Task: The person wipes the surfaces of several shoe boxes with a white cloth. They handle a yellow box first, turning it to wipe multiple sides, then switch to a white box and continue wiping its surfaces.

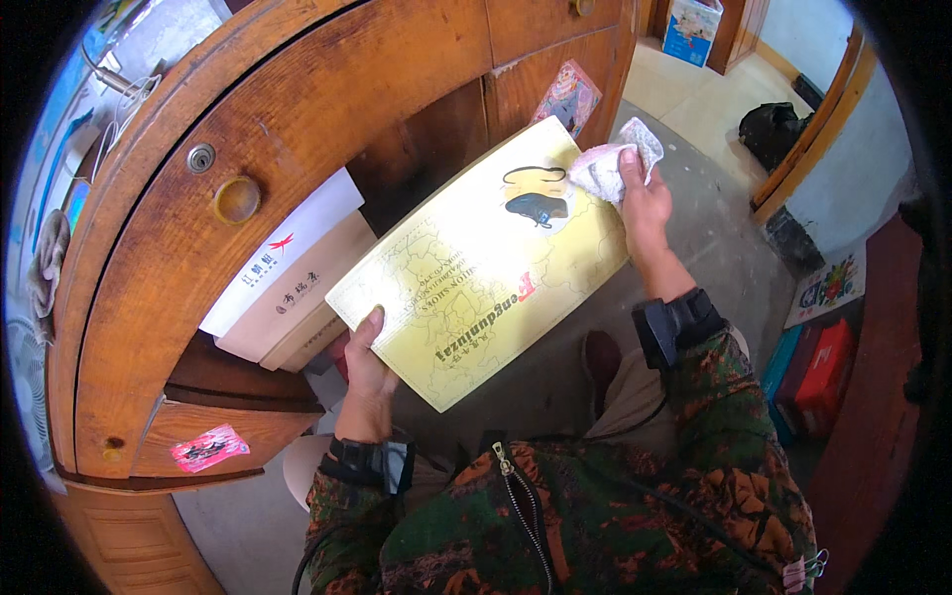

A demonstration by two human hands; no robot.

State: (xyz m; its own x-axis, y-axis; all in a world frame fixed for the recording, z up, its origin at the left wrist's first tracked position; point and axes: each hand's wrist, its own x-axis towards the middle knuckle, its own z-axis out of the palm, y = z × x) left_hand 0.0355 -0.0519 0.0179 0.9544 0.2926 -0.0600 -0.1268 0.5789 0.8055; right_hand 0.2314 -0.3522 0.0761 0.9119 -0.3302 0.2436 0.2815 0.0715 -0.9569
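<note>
A yellow cardboard shoebox, printed with a shoe picture, a map pattern and writing, is tilted in front of me. My left hand grips its near left corner, thumb on top and fingers hidden beneath. At the far right end my right hand pinches a crumpled white and pink cloth against or just above the box's edge; whether the fingers also touch the box I cannot tell. Left of the box, a white box and a beige box rest inside the open compartment of a wooden cabinet.
The cabinet has a round knob and a lock. An open door with a pink sticker stands at lower left. Red and teal boxes sit at right. A black bag lies by the doorway. Grey floor shows beyond my right hand.
</note>
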